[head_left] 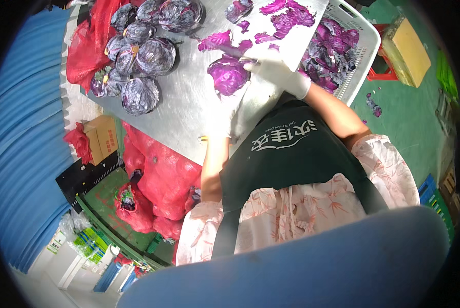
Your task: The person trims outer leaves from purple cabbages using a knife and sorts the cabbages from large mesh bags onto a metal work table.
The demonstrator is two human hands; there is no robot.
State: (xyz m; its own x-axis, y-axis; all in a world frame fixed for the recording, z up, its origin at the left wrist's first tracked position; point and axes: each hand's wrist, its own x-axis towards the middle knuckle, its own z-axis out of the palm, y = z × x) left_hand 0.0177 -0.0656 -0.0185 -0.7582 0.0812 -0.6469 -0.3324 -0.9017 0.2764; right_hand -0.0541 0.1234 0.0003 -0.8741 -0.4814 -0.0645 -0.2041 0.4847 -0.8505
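Observation:
My left hand (224, 109), in a white glove, cups a peeled red cabbage (228, 76) from its near side, low over the metal table (186, 110). My right hand (273, 73), also gloved in white, is at the right of the cabbage with its fingers closed on a knife (232, 50). The grey blade points left across the cabbage's far edge and looks blurred; the handle is hidden in the glove. Torn purple leaves (215, 41) lie just beyond the cabbage. More loose leaves (291, 18) are spread at the table's far right.
Several whole red cabbages (155, 56) are grouped on the table's left beside a red mesh sack (94, 49). A white crate (366, 61) of leaves stands at the right edge. Full red sacks (163, 169) and a cardboard box (101, 137) are below left. A yellow block (407, 51) leans by a red crate (383, 72).

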